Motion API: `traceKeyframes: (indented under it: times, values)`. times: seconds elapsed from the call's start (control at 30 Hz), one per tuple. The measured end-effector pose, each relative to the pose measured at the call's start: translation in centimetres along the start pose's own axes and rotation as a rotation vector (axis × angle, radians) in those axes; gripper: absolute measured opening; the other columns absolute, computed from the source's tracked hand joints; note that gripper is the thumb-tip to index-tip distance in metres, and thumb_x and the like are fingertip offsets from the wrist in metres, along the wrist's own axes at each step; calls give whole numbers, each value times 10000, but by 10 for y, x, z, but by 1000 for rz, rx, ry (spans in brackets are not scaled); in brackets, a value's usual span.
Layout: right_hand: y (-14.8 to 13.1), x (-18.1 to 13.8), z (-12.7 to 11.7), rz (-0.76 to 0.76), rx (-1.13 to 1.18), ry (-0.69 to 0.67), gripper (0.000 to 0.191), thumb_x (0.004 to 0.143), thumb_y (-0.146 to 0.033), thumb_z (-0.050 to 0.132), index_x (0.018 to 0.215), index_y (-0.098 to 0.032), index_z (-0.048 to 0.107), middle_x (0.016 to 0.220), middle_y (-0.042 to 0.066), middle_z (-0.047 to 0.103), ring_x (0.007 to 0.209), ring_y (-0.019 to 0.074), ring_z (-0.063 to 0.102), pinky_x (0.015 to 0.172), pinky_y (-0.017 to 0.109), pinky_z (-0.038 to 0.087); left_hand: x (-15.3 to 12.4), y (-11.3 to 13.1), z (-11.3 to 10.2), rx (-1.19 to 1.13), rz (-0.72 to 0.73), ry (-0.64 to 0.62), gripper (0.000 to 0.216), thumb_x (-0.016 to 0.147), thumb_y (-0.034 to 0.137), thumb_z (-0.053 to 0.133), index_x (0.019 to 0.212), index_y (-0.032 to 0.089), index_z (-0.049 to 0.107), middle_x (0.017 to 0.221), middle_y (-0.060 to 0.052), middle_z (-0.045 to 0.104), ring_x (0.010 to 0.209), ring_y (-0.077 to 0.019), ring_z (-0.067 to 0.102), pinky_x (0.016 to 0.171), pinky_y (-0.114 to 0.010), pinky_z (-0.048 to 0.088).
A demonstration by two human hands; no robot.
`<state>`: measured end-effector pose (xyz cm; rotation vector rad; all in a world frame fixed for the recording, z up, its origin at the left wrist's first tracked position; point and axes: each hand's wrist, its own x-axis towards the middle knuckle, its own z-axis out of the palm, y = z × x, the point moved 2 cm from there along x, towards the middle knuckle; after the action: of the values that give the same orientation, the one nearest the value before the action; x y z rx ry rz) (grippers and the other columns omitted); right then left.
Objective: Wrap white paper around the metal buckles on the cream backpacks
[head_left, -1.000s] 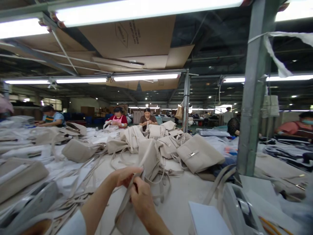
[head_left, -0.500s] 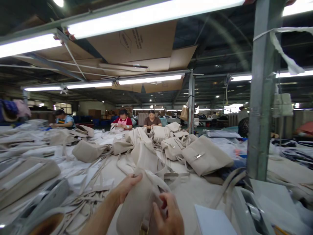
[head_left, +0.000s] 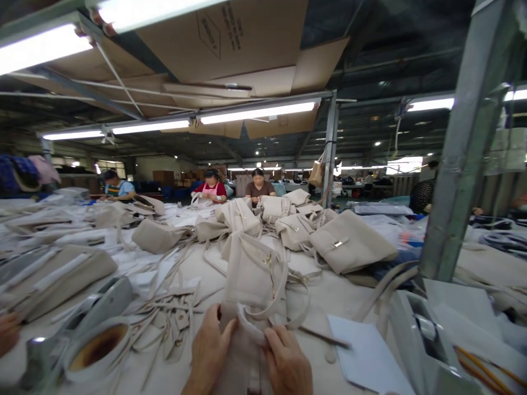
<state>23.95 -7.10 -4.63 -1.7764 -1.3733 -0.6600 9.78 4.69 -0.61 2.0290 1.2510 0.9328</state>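
Observation:
A beige handbag [head_left: 242, 365] lies upright in front of me, its lower part cut off by the bottom of the picture. My left hand [head_left: 211, 348] is closed on its left upper edge, thumb on the near side. With its fingers bent together, my right hand [head_left: 287, 356] pinches the right upper edge, by a pale curved strap [head_left: 251, 323]. Just beyond them stands another beige handbag [head_left: 249, 269] with gold-coloured fittings and looped handles. A thin flat strip [head_left: 323, 336] lies to the right of my right hand.
Loose beige straps [head_left: 175, 323] and a grey tape dispenser [head_left: 99, 345] lie left; another person's hand [head_left: 7, 332] shows at the edge. White sheets [head_left: 364, 351], a second grey dispenser [head_left: 424, 334] and a metal post [head_left: 461, 164] are right. More beige bags [head_left: 349, 241] lie beyond; people sit opposite.
The held bag has been lowered and turned, so its buckle no longer shows. My right hand has shifted from its front to the upper edge. The view has tilted downward a little.

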Motion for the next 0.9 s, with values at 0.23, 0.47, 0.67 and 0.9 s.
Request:
traceKeyframes:
  times: [0.23, 0.47, 0.67, 0.9]
  values:
    - [-16, 6, -6, 73, -57, -86, 191, 816, -82, 525, 771, -240, 621, 761, 22, 669, 695, 199, 635, 582, 262, 427, -30, 46, 12, 306, 718, -129, 332, 825, 123, 382, 998, 222, 647, 1163, -117, 638, 1172, -265, 513, 1044, -407, 354]
    - [1, -10, -8, 154, 11, -264, 219, 754, -32, 570, 826, -224, 647, 879, 31, 692, 820, 220, 656, 682, 283, 499, -10, 10, 54, 195, 738, -363, 236, 898, 232, 395, 820, 210, 616, 1047, -102, 660, 1048, -278, 569, 901, -456, 454]
    - [-1, -11, -12, 124, 154, -210, 279, 818, -36, 486, 970, -206, 647, 1064, 81, 683, 956, 217, 656, 817, 304, 529, 12, -22, 58, -109, 574, -412, 237, 893, 291, 416, 712, 197, 537, 1524, -143, 349, 1378, -307, 340, 1108, -510, 293]
    - [-22, -6, -16, -18, 420, -187, 185, 912, -174, 470, 959, -221, 643, 883, 50, 694, 812, 166, 667, 732, 234, 519, 8, -17, 47, -430, 340, -461, 105, 817, 219, 550, 757, 178, 625, 1204, -90, 636, 1182, -250, 520, 1071, -435, 351]
